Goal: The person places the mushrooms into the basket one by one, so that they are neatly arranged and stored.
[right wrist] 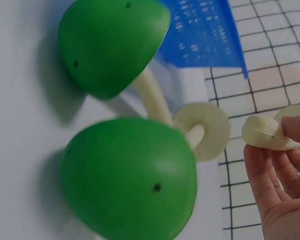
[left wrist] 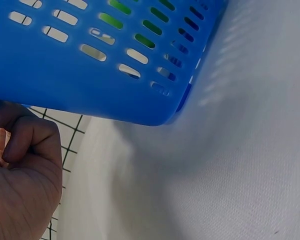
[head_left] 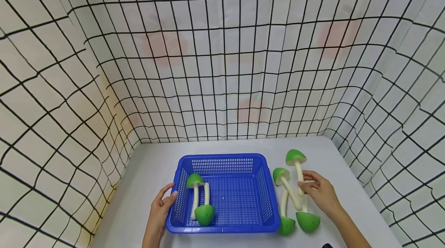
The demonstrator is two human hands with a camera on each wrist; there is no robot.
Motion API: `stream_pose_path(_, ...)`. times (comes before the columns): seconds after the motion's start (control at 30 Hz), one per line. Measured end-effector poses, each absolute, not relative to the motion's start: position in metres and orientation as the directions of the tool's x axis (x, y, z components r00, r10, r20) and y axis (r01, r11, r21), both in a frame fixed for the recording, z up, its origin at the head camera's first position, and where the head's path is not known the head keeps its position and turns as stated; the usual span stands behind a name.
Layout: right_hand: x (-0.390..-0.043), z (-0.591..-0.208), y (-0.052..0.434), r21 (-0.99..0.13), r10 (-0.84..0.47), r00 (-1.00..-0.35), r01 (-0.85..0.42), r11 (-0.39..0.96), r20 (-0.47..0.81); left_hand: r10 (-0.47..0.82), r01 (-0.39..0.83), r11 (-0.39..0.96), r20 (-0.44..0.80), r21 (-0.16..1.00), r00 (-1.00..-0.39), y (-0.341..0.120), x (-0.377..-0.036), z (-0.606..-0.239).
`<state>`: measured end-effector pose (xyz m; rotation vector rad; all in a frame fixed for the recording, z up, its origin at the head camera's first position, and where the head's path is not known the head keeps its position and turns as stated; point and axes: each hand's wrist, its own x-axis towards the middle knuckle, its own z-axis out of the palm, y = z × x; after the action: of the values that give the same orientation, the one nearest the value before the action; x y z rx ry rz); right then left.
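Note:
My right hand point(head_left: 320, 194) pinches the pale stem of a green-capped toy mushroom point(head_left: 295, 157), whose cap points away toward the back wall. Beneath and around it lie several more mushrooms, among them one with its cap point(head_left: 308, 221) toward me and one slanting point(head_left: 281, 175) beside the basket. At the left rim of a blue plastic basket point(head_left: 222, 230), my left hand point(head_left: 160, 208) grips the edge between thumb and fingers. Inside the basket, on its left side, two mushrooms point(head_left: 204, 214) lie side by side with caps at opposite ends. The right wrist view shows the held stem point(right wrist: 267, 134) end-on between fingertips.
A white table point(head_left: 153, 155) carries everything. Pale walls covered with black grid netting point(head_left: 222, 85) rise behind it and on both sides. A small dark object point(head_left: 327, 245) shows at the front edge of the head view.

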<state>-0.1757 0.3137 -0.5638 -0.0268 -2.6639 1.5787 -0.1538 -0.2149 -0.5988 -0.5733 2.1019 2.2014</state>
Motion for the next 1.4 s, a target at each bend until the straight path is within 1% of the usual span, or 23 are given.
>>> stream_pose_path(0.2,-0.176,-0.552,0.299,-0.901,0.011,-0.999,-0.043,0.431,0.053,-0.213,-0.274,-0.078,-0.284,0.959,-0.935,-0.216,-0.153,-0.599)
stream_pose_path(0.43,-0.177,-0.549,0.282,-0.925,0.001,-1.0,-0.004,0.379,0.005,-0.219,-0.273,-0.09,-0.287,0.958,-0.933,-0.214,-0.154,-0.598)
stream_pose_path(0.67,-0.18,-0.547,0.263,-0.943,-0.017,-1.0,-0.016,0.334,0.011,-0.221,-0.274,-0.087,-0.287,0.958,-0.932,-0.212,-0.152,-0.598)
stream_pose_path(0.83,-0.182,-0.546,0.248,-0.946,-0.033,-0.999,0.0,0.325,-0.011,-0.229,-0.28,-0.075,-0.29,0.957,-0.929,-0.214,-0.152,-0.598)
stream_pose_path(1.03,-0.183,-0.543,0.23,-0.955,-0.027,-0.999,0.019,0.294,-0.029,-0.217,-0.26,-0.08,-0.271,0.962,-0.938,-0.214,-0.155,-0.596)
stream_pose_path(1.2,-0.181,-0.541,0.214,-0.964,-0.039,-0.997,0.048,0.261,-0.06,-0.227,-0.276,-0.073,-0.286,0.958,-0.931,-0.215,-0.152,-0.597)
stream_pose_path(1.4,-0.181,-0.543,0.205,-0.971,-0.055,-0.997,0.039,0.236,-0.054,-0.231,-0.289,-0.067,-0.296,0.955,-0.927,-0.213,-0.151,-0.596)
